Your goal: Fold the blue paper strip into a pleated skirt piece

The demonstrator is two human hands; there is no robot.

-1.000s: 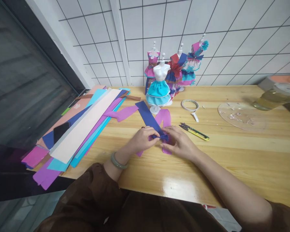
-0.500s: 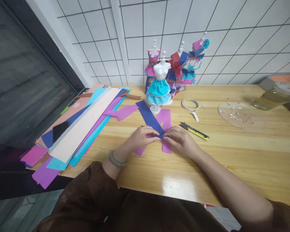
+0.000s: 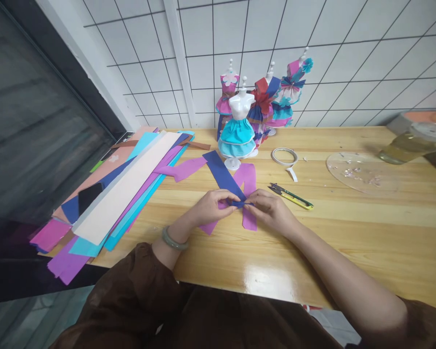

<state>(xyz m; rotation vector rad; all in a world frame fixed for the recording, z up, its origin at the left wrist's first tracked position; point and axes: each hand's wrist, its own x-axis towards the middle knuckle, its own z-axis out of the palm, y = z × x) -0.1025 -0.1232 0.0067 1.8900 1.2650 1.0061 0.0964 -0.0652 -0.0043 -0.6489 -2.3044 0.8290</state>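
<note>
Both hands pinch the near end of a dark blue crepe-paper strip point(image 3: 221, 170), which slants away from me toward the small mannequins. My left hand point(image 3: 215, 205) grips the folded end from the left, thumb and fingers pressed together. From the right, my right hand point(image 3: 269, 205) holds the same end between thumb and fingertips. Beneath the hands and the blue strip lies a purple strip point(image 3: 249, 180), looped over itself, its ends sticking out toward me. Just right of my right hand rest yellow-and-black thread snips point(image 3: 291, 197). The exact fold is partly hidden by my fingers.
A white mannequin point(image 3: 241, 104) in a turquoise skirt stands ahead, with several dressed ones behind. Layered paper strips point(image 3: 127, 189) and a dark phone-like object point(image 3: 90, 198) lie left. Right are a tape roll point(image 3: 284, 156), a clear plate point(image 3: 359, 172) and a jar point(image 3: 403, 148).
The view has shifted very slightly. My fingers keep their pinch on the blue strip's near end, with only a small movement at the fold.
</note>
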